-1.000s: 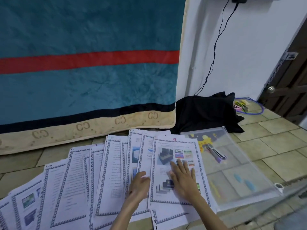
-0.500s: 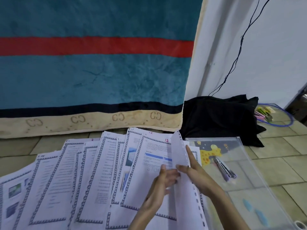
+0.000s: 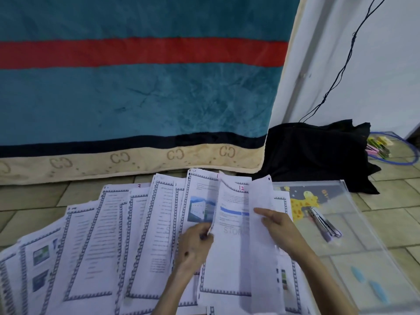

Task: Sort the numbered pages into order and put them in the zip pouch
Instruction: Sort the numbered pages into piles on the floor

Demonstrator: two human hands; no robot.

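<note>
The pages [image 3: 145, 235] are thin white paper, matt, printed with dark borders; the sheet [image 3: 261, 235] that the right hand [image 3: 279, 230] lifts bends softly and has small punched holes along its edge. The pouch [image 3: 354, 235] is clear plastic, smooth and glossy, catching light. Inside it lies a stapler [image 3: 323, 223] with shiny metal parts. The blanket [image 3: 136, 94] looks like plush cloth, its nap brushed unevenly. The black cloth [image 3: 318, 153] is matt. The floor [image 3: 391, 192] is smooth tile with a dull sheen.
</note>
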